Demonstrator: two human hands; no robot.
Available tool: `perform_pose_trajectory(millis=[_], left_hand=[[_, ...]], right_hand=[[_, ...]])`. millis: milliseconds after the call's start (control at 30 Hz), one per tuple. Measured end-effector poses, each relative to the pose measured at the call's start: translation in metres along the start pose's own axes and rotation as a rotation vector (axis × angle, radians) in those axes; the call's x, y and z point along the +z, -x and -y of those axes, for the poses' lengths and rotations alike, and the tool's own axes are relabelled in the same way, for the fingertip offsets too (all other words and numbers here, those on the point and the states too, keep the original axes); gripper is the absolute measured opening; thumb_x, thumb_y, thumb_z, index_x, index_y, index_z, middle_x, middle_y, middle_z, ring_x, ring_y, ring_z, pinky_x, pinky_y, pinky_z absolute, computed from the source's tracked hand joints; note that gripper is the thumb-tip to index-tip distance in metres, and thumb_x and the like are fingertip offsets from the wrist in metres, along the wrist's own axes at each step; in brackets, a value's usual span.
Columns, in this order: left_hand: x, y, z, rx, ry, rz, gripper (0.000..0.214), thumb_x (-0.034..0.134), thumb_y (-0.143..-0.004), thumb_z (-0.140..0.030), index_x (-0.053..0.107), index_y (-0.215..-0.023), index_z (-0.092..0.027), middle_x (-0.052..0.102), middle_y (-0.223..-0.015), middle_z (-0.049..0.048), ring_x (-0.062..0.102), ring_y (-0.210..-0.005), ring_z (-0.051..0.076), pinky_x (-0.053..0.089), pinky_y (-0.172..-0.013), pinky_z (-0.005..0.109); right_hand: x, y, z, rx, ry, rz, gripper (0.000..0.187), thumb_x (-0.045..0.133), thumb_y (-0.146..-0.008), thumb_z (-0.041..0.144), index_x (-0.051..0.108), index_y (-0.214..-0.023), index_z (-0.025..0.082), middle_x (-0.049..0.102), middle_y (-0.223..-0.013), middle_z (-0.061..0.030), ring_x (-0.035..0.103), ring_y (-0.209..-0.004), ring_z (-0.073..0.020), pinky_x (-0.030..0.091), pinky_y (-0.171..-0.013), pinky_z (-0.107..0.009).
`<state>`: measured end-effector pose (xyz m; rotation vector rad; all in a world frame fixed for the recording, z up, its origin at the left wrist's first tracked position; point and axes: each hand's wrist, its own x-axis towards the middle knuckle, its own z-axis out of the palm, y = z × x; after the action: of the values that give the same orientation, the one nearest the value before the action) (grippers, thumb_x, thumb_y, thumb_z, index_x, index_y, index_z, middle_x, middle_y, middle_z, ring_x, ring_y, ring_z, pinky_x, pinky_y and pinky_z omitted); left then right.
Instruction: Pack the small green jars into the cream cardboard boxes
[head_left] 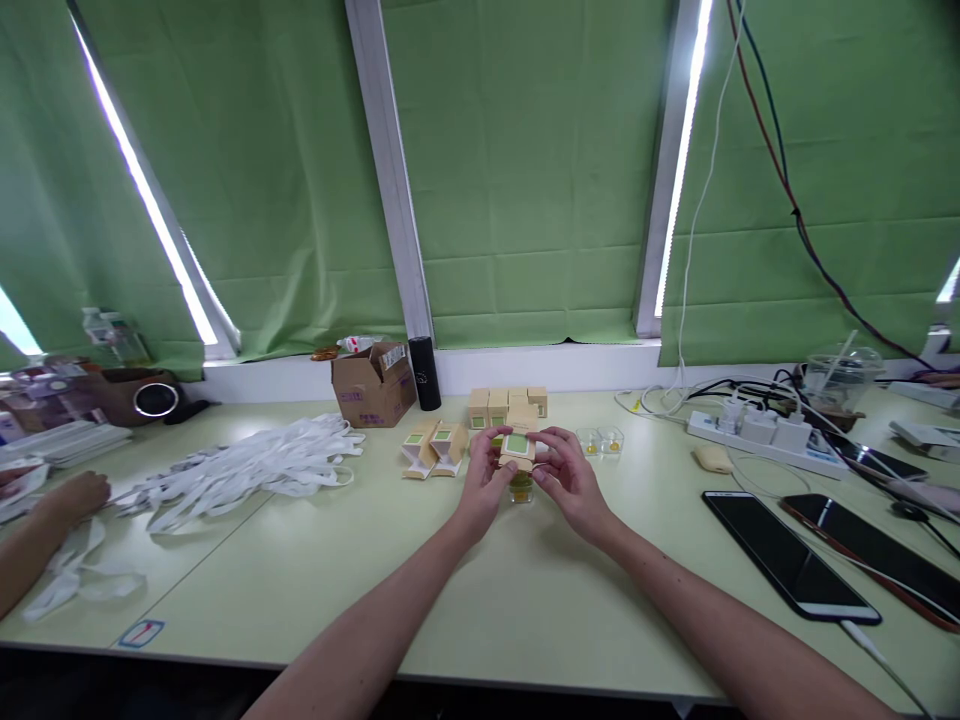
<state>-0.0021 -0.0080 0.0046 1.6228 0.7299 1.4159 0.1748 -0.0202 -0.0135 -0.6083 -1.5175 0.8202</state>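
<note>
A small tan cardboard box (517, 446) with a green-windowed face is held between my two hands over the table. My left hand (484, 485) grips its left side, thumb at the front. On the right side my right hand (576, 485) has its fingers curled against the box. Just below the box shows a small clear container (521, 492) with yellow in it; whether it is partly inside the box I cannot tell. Two flattened-looking tan boxes (435, 448) stand to the left. Behind my hands is a group of upright tan boxes (499, 403). Clear containers (600, 442) sit to the right.
White ribbon strips (262, 465) lie in a heap at left, by a co-worker's hand (75, 497). Farther back stand an open carton (373, 385) and a black cylinder (424, 373). Phones (791, 552), a power strip (765, 440) and cables occupy the right.
</note>
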Motion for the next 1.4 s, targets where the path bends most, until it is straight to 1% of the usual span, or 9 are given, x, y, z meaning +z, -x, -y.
perform_pose_trajectory(millis=[100,333,467,567,667,833,1167,1267,1400], left_hand=[[0.001,0.000,-0.001,-0.006,0.004,-0.007,0.046,0.068,-0.086,-0.034,0.055,-0.129,-0.025,0.060,-0.121,0.0079,0.060,-0.100,0.021,0.053,-0.087,0.035],[0.000,0.000,0.002,-0.004,-0.012,-0.037,0.045,0.072,-0.086,-0.040,0.058,-0.126,-0.026,0.063,-0.115,0.0064,0.061,-0.097,0.021,0.052,-0.088,0.037],[-0.001,-0.001,0.004,0.026,-0.026,-0.030,0.046,0.074,-0.087,-0.045,0.059,-0.127,-0.026,0.061,-0.120,0.0079,0.061,-0.098,0.021,0.052,-0.088,0.036],[-0.002,-0.001,0.005,0.052,-0.040,-0.026,0.047,0.074,-0.088,-0.048,0.059,-0.128,-0.026,0.058,-0.128,0.0093,0.061,-0.099,0.021,0.052,-0.088,0.035],[-0.003,0.000,0.007,0.074,-0.046,-0.001,0.050,0.073,-0.089,-0.050,0.057,-0.129,-0.026,0.056,-0.133,0.0103,0.062,-0.100,0.021,0.052,-0.088,0.035],[-0.006,-0.001,0.011,0.103,-0.051,0.043,0.054,0.075,-0.088,-0.049,0.054,-0.133,-0.026,0.058,-0.130,0.0110,0.064,-0.102,0.022,0.053,-0.087,0.035],[-0.002,-0.002,0.012,0.152,-0.117,0.014,0.045,0.072,-0.092,-0.046,0.055,-0.128,-0.027,0.051,-0.138,0.0113,0.063,-0.101,0.020,0.055,-0.086,0.037],[-0.002,-0.003,0.012,0.164,-0.131,0.010,0.043,0.071,-0.092,-0.047,0.055,-0.127,-0.027,0.050,-0.137,0.0113,0.063,-0.102,0.021,0.055,-0.088,0.038],[-0.002,-0.003,0.012,0.183,-0.140,-0.007,0.044,0.071,-0.092,-0.049,0.056,-0.126,-0.026,0.050,-0.134,0.0111,0.064,-0.099,0.020,0.056,-0.087,0.038]], right_hand=[[0.000,0.000,0.000,-0.001,0.006,-0.003,0.043,0.070,-0.094,0.048,0.063,-0.134,0.035,0.041,-0.136,-0.0087,0.070,-0.100,-0.0198,0.061,-0.097,-0.043],[0.001,0.000,-0.001,-0.018,0.019,0.004,0.043,0.071,-0.094,0.046,0.062,-0.135,0.035,0.039,-0.137,-0.0081,0.070,-0.100,-0.0187,0.062,-0.097,-0.042],[0.001,-0.001,-0.003,-0.028,0.028,-0.010,0.042,0.072,-0.094,0.043,0.063,-0.134,0.036,0.038,-0.136,-0.0073,0.070,-0.098,-0.0179,0.062,-0.096,-0.042],[0.001,0.000,-0.002,-0.028,0.040,-0.020,0.041,0.071,-0.095,0.042,0.062,-0.135,0.036,0.039,-0.137,-0.0075,0.070,-0.096,-0.0171,0.062,-0.095,-0.042],[0.002,0.000,-0.002,-0.035,0.058,-0.032,0.040,0.070,-0.096,0.043,0.062,-0.135,0.036,0.039,-0.136,-0.0079,0.070,-0.096,-0.0171,0.062,-0.097,-0.043],[0.002,-0.001,-0.001,-0.035,0.066,-0.046,0.040,0.069,-0.096,0.043,0.063,-0.134,0.035,0.041,-0.135,-0.0081,0.069,-0.094,-0.0165,0.062,-0.096,-0.042],[0.002,-0.001,-0.003,-0.020,0.072,-0.055,0.036,0.066,-0.097,0.043,0.064,-0.133,0.036,0.042,-0.136,-0.0081,0.070,-0.093,-0.0169,0.062,-0.096,-0.043],[0.002,-0.002,-0.002,-0.020,0.070,-0.057,0.036,0.067,-0.097,0.044,0.064,-0.132,0.036,0.042,-0.136,-0.0080,0.071,-0.094,-0.0171,0.062,-0.096,-0.043],[0.002,-0.002,-0.003,-0.021,0.063,-0.058,0.035,0.067,-0.097,0.044,0.065,-0.131,0.036,0.042,-0.135,-0.0080,0.071,-0.092,-0.0168,0.063,-0.093,-0.042]])
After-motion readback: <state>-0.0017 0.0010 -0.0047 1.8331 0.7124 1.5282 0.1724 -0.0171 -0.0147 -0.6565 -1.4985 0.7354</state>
